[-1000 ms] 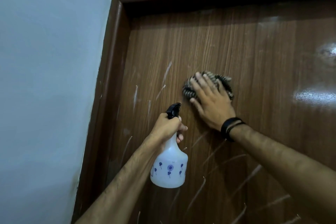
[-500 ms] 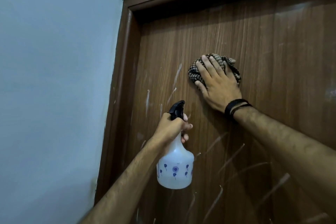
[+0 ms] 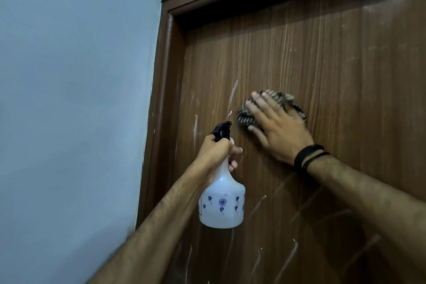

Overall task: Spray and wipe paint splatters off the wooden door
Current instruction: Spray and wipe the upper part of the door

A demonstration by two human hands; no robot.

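**Cloth pressed flat to the streaked door, spray bottle held beside it**

Nearest the camera, two bare forearms reach up from the bottom edge; the left hand curls its fingers round the neck of a spray bottle, a white translucent one printed with small blue flowers, upright, its black nozzle pointing toward the door; the bottle hangs just in front of the door surface, and whether it touches the wood cannot be told; the right hand, a black wristband at its wrist, lies with straight, spread fingers pressing a bunched checked cloth flat against the door; the cloth shows above and left of the fingers, up and to the right of the nozzle; pale paint streaks run just left of the cloth, and more slant across the lower part of the door below both hands; the door is brown with vertical grain, set in a darker brown frame; farthest left, a pale blue wall meets the frame.
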